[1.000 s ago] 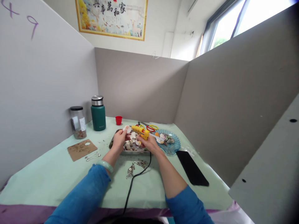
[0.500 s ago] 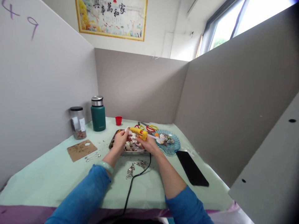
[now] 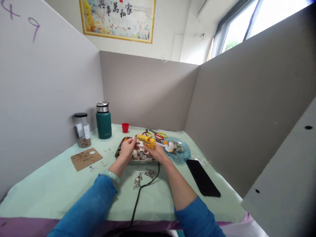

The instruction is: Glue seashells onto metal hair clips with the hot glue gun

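My right hand (image 3: pixel 156 152) is closed around a yellow hot glue gun (image 3: pixel 147 141), whose nozzle points left and whose white glue stick sticks out behind. A black cord runs down from it toward the table's front edge. Between the fingers of my left hand (image 3: pixel 128 148) is a small whitish piece, perhaps a shell (image 3: pixel 134 137), right at the nozzle tip. Whether the two touch I cannot tell. Both hands are over a metal tray (image 3: pixel 143 161) of shells and small stones, which they partly hide.
Right of the tray sits a blue glass plate (image 3: pixel 185 157) with shell pieces, and a black slab (image 3: pixel 202 177) lies nearer. Scissors (image 3: pixel 160 135) and a red cup (image 3: pixel 125 127) stand behind. Leftward are a green flask (image 3: pixel 104 123), a jar (image 3: pixel 82 130) and cardboard (image 3: pixel 86 159). Metal clips (image 3: pixel 138 180) lie in front.
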Available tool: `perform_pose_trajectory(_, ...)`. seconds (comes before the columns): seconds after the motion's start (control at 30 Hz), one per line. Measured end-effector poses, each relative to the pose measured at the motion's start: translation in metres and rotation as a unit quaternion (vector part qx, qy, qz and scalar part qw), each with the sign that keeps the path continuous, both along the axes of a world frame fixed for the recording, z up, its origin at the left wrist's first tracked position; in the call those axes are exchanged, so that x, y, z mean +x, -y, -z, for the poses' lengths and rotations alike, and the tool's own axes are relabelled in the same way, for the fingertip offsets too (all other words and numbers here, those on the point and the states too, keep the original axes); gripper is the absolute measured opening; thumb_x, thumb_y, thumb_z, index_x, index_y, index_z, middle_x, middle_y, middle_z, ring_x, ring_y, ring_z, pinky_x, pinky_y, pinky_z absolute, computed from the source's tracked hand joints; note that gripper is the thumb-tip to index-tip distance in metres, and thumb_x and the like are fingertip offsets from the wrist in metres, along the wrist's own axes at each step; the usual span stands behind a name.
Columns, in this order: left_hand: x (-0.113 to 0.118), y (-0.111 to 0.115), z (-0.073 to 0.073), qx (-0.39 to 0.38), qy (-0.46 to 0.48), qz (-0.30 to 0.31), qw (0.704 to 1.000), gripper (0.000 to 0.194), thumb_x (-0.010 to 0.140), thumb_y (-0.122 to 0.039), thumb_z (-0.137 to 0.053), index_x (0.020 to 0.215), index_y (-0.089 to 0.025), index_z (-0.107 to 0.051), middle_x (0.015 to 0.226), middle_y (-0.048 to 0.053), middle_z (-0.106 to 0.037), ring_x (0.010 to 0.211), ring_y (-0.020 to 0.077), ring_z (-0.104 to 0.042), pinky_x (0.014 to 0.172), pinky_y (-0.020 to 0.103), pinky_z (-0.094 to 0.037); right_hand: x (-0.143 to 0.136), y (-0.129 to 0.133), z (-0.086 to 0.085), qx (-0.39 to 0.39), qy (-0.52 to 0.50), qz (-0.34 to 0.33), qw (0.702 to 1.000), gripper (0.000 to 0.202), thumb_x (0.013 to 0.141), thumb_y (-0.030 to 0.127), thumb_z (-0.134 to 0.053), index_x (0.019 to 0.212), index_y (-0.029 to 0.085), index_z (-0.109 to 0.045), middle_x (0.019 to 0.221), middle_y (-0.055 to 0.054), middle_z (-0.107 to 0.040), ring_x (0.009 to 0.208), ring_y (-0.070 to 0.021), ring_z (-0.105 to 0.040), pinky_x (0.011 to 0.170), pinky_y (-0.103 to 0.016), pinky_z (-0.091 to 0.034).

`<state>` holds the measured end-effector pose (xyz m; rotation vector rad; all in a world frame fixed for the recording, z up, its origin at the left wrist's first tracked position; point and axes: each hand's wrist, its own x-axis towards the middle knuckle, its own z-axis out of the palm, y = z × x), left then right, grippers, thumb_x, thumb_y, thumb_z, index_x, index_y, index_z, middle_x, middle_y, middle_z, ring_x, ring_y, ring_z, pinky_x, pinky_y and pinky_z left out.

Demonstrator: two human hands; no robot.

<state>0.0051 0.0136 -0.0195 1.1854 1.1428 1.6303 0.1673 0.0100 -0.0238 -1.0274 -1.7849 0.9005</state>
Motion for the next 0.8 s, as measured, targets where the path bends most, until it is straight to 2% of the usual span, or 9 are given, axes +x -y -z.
perform_pose_trajectory(0.8, 0.0007, 0.0002, -0.0004, -0.003, 0.004, -0.004, 1.0, 0.043, 0.065, -0.054, -0.068, 0.074, -0.012, -0.065, 0.065, 0.005, -0.066, 0.049, 0.0126, -0.057, 0.053, 0.025, -0.049, 0.0006, 0.001, -0.0002, 0.011, 0.027, 0.029, 0.999, 0.043, 0.077, 0.056, -0.058, 0.09, 0.016, -0.064, 0.066, -0.002, -0.064, 0.046, -0.01, -0.05, 0.042, -0.02, -0.036)
